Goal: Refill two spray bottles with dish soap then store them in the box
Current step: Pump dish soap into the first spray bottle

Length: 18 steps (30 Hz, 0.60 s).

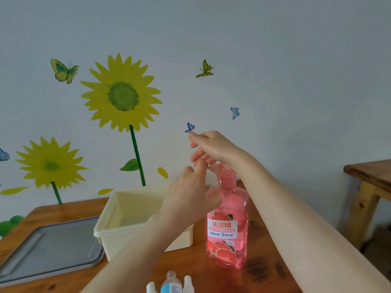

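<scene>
Wooden surface [190, 263]: pink soap bottle [228, 229] upright beside cream box [110, 227]. Left hand [190, 195], right hand [211, 148] at pump; grip on either unclear.

- dish soap bottle [229, 225], pink, upright on the table: white label band with large red characters "洗洁精".
- same label, line beneath: small white characters on a red strip, too small to read in full.
- same label, third line: blue print with a large "3" followed by "秒" and further characters.
- small spray bottle [171, 283] at the bottom edge: blue label, print illegible.
</scene>
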Motion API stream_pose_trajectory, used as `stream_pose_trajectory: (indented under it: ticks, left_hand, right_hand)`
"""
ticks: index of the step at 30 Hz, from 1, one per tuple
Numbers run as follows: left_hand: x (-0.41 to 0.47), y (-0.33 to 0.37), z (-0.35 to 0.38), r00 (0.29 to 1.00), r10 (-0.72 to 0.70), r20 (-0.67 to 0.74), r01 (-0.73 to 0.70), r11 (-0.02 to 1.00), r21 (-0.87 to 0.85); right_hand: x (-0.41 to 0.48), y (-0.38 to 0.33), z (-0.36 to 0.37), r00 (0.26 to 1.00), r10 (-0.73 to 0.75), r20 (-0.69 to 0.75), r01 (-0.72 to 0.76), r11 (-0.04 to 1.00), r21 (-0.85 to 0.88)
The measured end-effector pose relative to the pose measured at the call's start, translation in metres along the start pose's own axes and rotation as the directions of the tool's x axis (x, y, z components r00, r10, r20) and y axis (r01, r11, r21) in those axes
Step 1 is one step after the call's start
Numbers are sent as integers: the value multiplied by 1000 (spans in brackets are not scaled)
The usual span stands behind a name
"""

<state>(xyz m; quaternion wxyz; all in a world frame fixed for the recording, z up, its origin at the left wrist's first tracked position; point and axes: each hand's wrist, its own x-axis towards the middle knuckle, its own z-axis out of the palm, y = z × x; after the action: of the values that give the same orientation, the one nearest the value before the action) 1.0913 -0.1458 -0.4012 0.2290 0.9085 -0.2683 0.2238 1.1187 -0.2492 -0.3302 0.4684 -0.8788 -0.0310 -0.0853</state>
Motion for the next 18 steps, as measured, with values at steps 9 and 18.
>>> stream_pose_trajectory:
  ticks: [9, 18]
  left_hand:
    - [-1, -2, 6, 999, -21, 34, 21, 1000, 5]
    - [-5, 2, 14, 998, -62, 8, 62, 995, -73]
  right_hand:
    - [3, 7, 10, 997, -44, -61, 39, 996, -84]
    - [5, 17, 8, 989, -61, -138, 56, 998, -37]
